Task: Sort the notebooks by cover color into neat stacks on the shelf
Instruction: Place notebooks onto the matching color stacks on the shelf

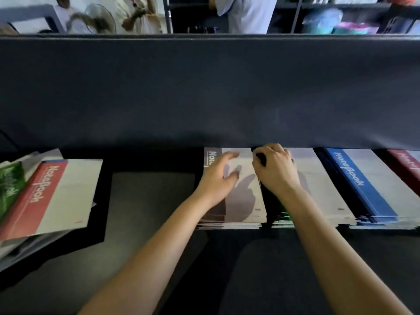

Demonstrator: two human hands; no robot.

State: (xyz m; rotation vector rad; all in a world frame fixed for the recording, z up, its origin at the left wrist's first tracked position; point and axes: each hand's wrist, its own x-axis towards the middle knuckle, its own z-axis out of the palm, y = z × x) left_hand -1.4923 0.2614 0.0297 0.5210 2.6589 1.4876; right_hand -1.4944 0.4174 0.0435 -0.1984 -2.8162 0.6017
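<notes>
On the lower shelf (152,201), under the dark upper board (204,87): both hands at the sorted stacks.
Left hand (219,178) was over the brown stack (250,201) with fingers apart and loosely bent; contact could not be told. Right hand (276,171) had fingers curled over the far spine corner of the green-edged stack (283,218), just at 3 o'clock of the brown one. Blue stack (361,185) and maroon notebook (406,164) lay further toward 3 o'clock. At 9 o'clock, well apart, lay an untidy pile with a red notebook (45,196) on top and a loose green notebook (10,185).
</notes>
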